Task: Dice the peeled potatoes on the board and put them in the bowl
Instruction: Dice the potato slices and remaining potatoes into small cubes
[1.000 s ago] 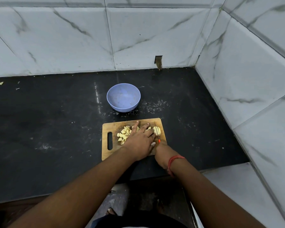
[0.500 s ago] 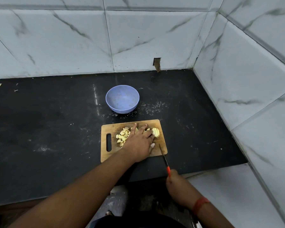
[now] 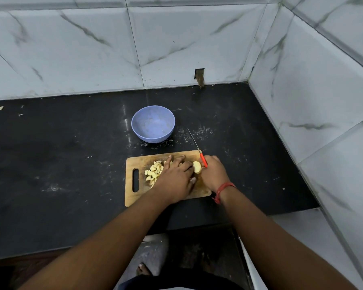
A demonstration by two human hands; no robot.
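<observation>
1. On the wooden board (image 3: 134, 197), toward its right end, sits the last uncut potato piece (image 3: 196, 166), with a pile of diced potato (image 3: 153, 173) to its left.
2. Left hand (image 3: 176, 181) lies over the dice, fingers fairly straight and touching the piece, apparently steadying it.
3. Right hand (image 3: 214, 172) grips the orange-handled knife (image 3: 199, 152), blade pointing away.
4. Beyond the board, the blue bowl (image 3: 153, 123) looks empty: dicing is mostly done, the transfer not yet begun.
</observation>
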